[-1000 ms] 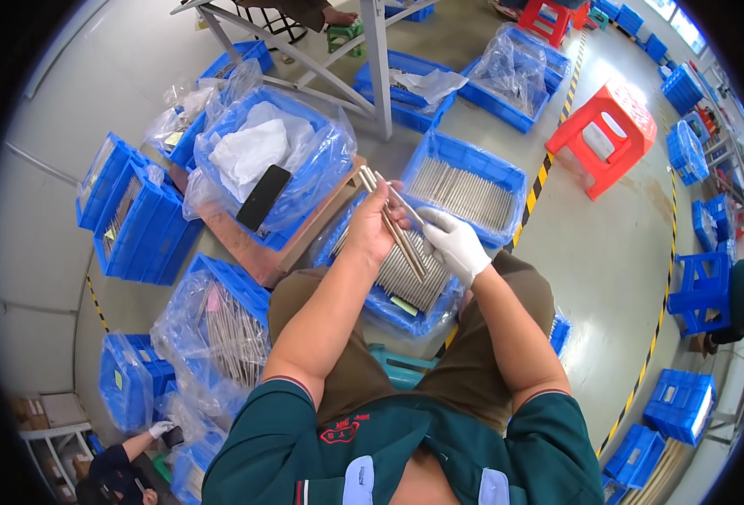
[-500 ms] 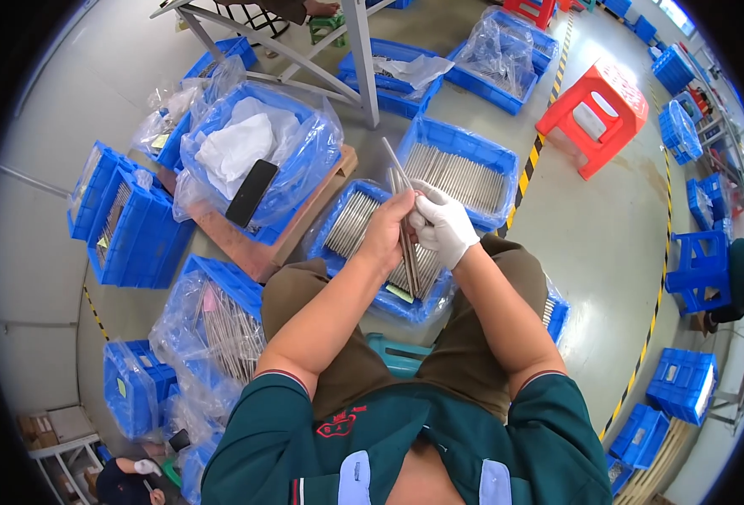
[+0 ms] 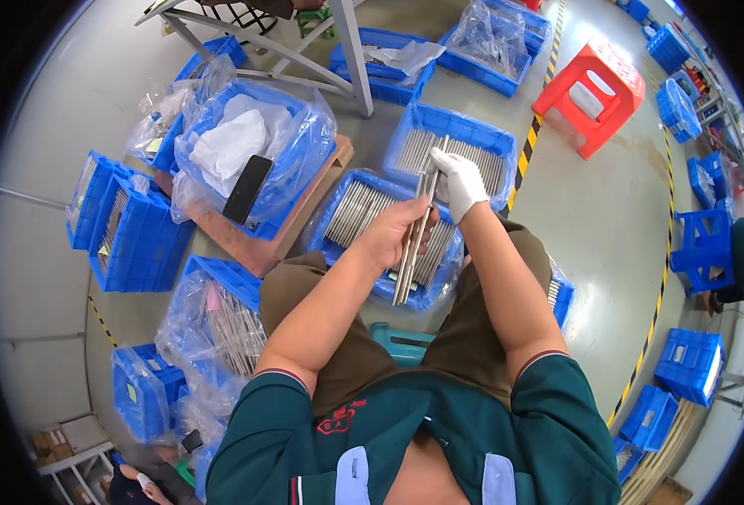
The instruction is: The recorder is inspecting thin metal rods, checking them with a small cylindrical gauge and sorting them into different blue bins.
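Above two blue crates, my bare left hand (image 3: 385, 236) is closed round a small bunch of thin metal rods (image 3: 406, 273), held slanted with their lower ends toward me. My right hand (image 3: 465, 185), in a white glove, pinches a rod near the bunch's upper end. Under my hands, the nearer plastic-lined crate holds a row of similar rods (image 3: 357, 210). Just beyond it, the farther blue crate (image 3: 473, 126) holds another row, partly hidden by my right hand. How many rods I hold is hard to tell.
A dark phone (image 3: 248, 189) lies on a plastic-lined crate on a pallet (image 3: 236, 246) at left. More rods (image 3: 233, 332) fill a bagged crate beside my left leg. A red stool (image 3: 592, 97) stands right of the striped floor tape. A grey metal frame (image 3: 353, 59) stands ahead.
My right hand has moved up and slightly right along the rods, and its fingers now pinch near their upper end. The bunch has tilted to lean right at the top. My left hand keeps its grip.
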`<state>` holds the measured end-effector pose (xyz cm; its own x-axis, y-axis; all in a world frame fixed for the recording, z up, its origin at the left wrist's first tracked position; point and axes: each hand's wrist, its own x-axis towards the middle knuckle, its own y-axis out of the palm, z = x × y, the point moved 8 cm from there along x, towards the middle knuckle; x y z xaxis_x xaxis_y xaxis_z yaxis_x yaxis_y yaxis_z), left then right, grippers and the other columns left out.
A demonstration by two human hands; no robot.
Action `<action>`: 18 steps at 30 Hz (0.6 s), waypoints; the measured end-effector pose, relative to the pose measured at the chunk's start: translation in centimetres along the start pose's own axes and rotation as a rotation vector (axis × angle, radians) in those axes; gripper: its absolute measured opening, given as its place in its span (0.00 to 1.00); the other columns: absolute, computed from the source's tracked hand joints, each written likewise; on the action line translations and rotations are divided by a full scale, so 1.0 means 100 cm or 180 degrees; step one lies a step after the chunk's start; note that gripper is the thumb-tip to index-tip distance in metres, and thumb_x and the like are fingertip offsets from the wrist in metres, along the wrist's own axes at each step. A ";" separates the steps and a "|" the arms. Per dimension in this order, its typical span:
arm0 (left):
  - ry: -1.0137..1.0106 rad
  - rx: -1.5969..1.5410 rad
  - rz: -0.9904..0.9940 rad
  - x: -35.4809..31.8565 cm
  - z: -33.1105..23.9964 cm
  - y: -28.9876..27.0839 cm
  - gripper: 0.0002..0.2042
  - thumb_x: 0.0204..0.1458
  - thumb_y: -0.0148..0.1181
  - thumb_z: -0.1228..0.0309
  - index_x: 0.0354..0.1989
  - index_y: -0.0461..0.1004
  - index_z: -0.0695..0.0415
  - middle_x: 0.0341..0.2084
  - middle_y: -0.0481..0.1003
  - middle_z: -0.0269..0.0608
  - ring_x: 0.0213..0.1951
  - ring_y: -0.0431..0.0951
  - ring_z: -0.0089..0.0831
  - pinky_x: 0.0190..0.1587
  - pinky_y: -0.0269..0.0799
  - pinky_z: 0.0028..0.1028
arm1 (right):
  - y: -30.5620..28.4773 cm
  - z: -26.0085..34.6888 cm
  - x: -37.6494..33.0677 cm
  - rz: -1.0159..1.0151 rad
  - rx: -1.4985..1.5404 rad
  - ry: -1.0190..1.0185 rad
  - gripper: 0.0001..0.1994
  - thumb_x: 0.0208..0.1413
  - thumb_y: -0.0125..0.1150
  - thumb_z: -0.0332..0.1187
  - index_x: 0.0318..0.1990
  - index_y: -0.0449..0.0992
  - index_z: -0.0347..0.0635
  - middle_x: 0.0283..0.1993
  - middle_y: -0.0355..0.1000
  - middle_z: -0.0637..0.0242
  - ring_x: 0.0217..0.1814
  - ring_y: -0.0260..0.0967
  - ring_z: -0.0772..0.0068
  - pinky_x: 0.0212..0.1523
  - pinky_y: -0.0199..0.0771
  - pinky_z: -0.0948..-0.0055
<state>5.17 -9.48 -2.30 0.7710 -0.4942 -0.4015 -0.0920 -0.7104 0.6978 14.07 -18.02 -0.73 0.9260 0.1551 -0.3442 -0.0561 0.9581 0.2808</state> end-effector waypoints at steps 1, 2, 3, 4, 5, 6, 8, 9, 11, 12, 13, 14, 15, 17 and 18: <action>-0.0023 0.0009 0.0012 0.001 0.001 0.001 0.13 0.57 0.49 0.59 0.31 0.70 0.56 0.23 0.67 0.30 0.20 0.63 0.21 0.23 0.64 0.23 | -0.001 0.001 0.003 -0.0077 -0.0102 -0.0228 0.16 0.53 0.56 0.43 0.23 0.71 0.40 0.16 0.59 0.71 0.17 0.52 0.79 0.19 0.51 0.76; -0.0010 -0.0036 0.0008 0.003 0.001 0.000 0.13 0.58 0.49 0.59 0.31 0.70 0.56 0.23 0.67 0.31 0.21 0.63 0.21 0.23 0.63 0.22 | -0.006 -0.004 0.005 -0.0162 -0.0090 -0.0170 0.16 0.53 0.56 0.43 0.23 0.71 0.40 0.16 0.59 0.71 0.17 0.53 0.79 0.20 0.52 0.76; 0.0020 -0.0088 -0.0014 0.004 -0.001 -0.001 0.14 0.58 0.49 0.59 0.31 0.70 0.57 0.24 0.67 0.32 0.21 0.63 0.21 0.23 0.63 0.22 | -0.007 -0.006 0.005 -0.0222 -0.0082 -0.0105 0.16 0.53 0.55 0.44 0.23 0.71 0.39 0.16 0.58 0.70 0.18 0.53 0.78 0.21 0.53 0.76; 0.0033 0.0082 -0.0090 0.005 -0.003 -0.002 0.14 0.58 0.48 0.58 0.31 0.70 0.57 0.24 0.67 0.32 0.21 0.63 0.22 0.23 0.63 0.22 | -0.008 -0.004 0.005 -0.0394 -0.0144 -0.0213 0.16 0.52 0.55 0.43 0.22 0.71 0.40 0.17 0.59 0.71 0.19 0.54 0.78 0.23 0.54 0.76; -0.0041 0.0114 0.0123 0.005 0.002 0.002 0.14 0.58 0.48 0.58 0.32 0.70 0.58 0.24 0.67 0.33 0.22 0.63 0.22 0.23 0.63 0.22 | -0.018 -0.001 0.008 -0.0761 0.0054 -0.0279 0.15 0.52 0.55 0.42 0.22 0.70 0.41 0.17 0.59 0.71 0.20 0.54 0.78 0.23 0.54 0.76; -0.0125 0.0143 0.0355 0.005 0.011 0.007 0.14 0.58 0.47 0.59 0.32 0.70 0.58 0.25 0.67 0.33 0.22 0.63 0.22 0.23 0.63 0.22 | -0.034 0.005 0.014 -0.1147 0.0248 -0.0351 0.14 0.52 0.56 0.42 0.21 0.70 0.42 0.18 0.59 0.71 0.20 0.55 0.78 0.24 0.54 0.77; -0.0435 -0.0063 0.0817 -0.007 0.028 0.032 0.14 0.58 0.48 0.59 0.32 0.69 0.59 0.26 0.65 0.33 0.24 0.63 0.22 0.25 0.63 0.22 | -0.074 0.004 0.046 -0.1244 0.1222 -0.0277 0.16 0.54 0.56 0.44 0.18 0.67 0.49 0.15 0.58 0.73 0.14 0.53 0.75 0.17 0.52 0.74; -0.0435 -0.0077 0.0832 -0.013 0.029 0.034 0.14 0.58 0.49 0.59 0.32 0.69 0.59 0.26 0.65 0.33 0.25 0.63 0.22 0.26 0.63 0.22 | -0.076 0.009 0.043 -0.1057 0.1061 -0.0242 0.16 0.54 0.56 0.44 0.18 0.67 0.50 0.14 0.58 0.74 0.12 0.52 0.76 0.15 0.51 0.74; -0.0267 -0.0191 0.0762 -0.014 0.016 0.021 0.13 0.56 0.53 0.59 0.32 0.69 0.58 0.25 0.65 0.31 0.25 0.64 0.22 0.25 0.63 0.22 | -0.064 0.024 0.032 -0.0838 0.0923 -0.0194 0.16 0.54 0.55 0.46 0.18 0.67 0.51 0.12 0.57 0.76 0.09 0.48 0.78 0.11 0.47 0.76; -0.0131 -0.0252 0.0712 -0.015 0.010 0.014 0.13 0.56 0.53 0.59 0.33 0.69 0.58 0.25 0.66 0.32 0.25 0.64 0.22 0.25 0.64 0.23 | -0.059 0.027 0.020 -0.0843 0.0934 -0.0148 0.17 0.54 0.55 0.47 0.18 0.67 0.51 0.11 0.56 0.77 0.07 0.46 0.79 0.09 0.44 0.77; 0.0223 -0.0064 0.0622 -0.015 -0.003 0.005 0.14 0.58 0.50 0.59 0.32 0.70 0.59 0.30 0.68 0.36 0.30 0.70 0.26 0.33 0.71 0.28 | -0.056 0.017 0.020 -0.0724 0.0711 0.0064 0.17 0.53 0.56 0.47 0.18 0.67 0.51 0.12 0.55 0.78 0.08 0.47 0.80 0.09 0.45 0.77; 0.0297 -0.0171 0.0538 -0.015 -0.009 -0.004 0.13 0.58 0.49 0.60 0.33 0.70 0.59 0.32 0.70 0.38 0.33 0.72 0.31 0.38 0.72 0.33 | -0.046 0.016 0.014 -0.0491 0.0304 0.0044 0.16 0.52 0.57 0.47 0.19 0.67 0.50 0.12 0.55 0.77 0.09 0.47 0.80 0.10 0.45 0.77; 0.0349 -0.0274 0.0487 -0.012 -0.014 -0.005 0.13 0.58 0.49 0.60 0.33 0.71 0.59 0.34 0.72 0.40 0.37 0.75 0.36 0.43 0.74 0.38 | -0.039 0.007 0.009 -0.0239 0.0067 0.0149 0.16 0.52 0.57 0.46 0.19 0.67 0.49 0.12 0.56 0.76 0.10 0.50 0.80 0.11 0.46 0.78; 0.0480 -0.0357 0.0557 -0.010 -0.022 -0.012 0.14 0.58 0.48 0.60 0.33 0.71 0.59 0.37 0.73 0.43 0.42 0.76 0.44 0.48 0.72 0.45 | -0.007 -0.009 -0.006 0.0268 -0.0437 0.0405 0.17 0.54 0.55 0.43 0.20 0.70 0.42 0.14 0.60 0.72 0.10 0.52 0.79 0.12 0.49 0.79; 0.0477 -0.0401 0.0563 -0.006 -0.022 -0.012 0.14 0.58 0.48 0.60 0.33 0.71 0.59 0.37 0.73 0.44 0.41 0.76 0.44 0.48 0.72 0.45 | -0.001 -0.016 -0.009 0.0340 -0.0604 0.0351 0.16 0.54 0.55 0.42 0.21 0.71 0.41 0.14 0.61 0.71 0.10 0.52 0.79 0.11 0.49 0.78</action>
<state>6.20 -7.18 -1.57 0.8355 -0.5189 -0.1809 -0.1616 -0.5468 0.8215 12.68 -17.86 -1.84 0.8652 0.2733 -0.4203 -0.2303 0.9613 0.1510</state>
